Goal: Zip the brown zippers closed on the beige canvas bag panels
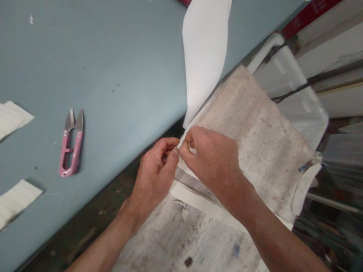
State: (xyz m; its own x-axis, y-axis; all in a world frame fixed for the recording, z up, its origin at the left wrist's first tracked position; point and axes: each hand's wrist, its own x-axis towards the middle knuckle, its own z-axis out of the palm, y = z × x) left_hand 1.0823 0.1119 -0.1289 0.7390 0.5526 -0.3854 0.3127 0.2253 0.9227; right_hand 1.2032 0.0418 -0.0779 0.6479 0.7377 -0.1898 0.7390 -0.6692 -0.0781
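Note:
A long, smooth white sheet [205, 49] with curved edges hangs over the table edge, and its narrow lower end runs down to my fingers. I cannot tell whether it is paper or cloth. My left hand [159, 166] pinches that narrow end between thumb and forefinger. Right beside it, my right hand [212, 155] also pinches the end, its fingertips almost touching the left ones. The exact fold at the fingertips is partly hidden. Beneath both hands lies a stained, greyish-beige cloth [266, 136] with a pale ribbed strip [207, 204] across it.
On the blue-grey table [121, 49] lie pink thread snips [72, 151] with their blades apart. Folded off-white pieces [18, 200] sit at the table's left. A translucent plastic bin [300, 90] with black cords stands at right. A dark, littered floor [107, 204] shows below the table edge.

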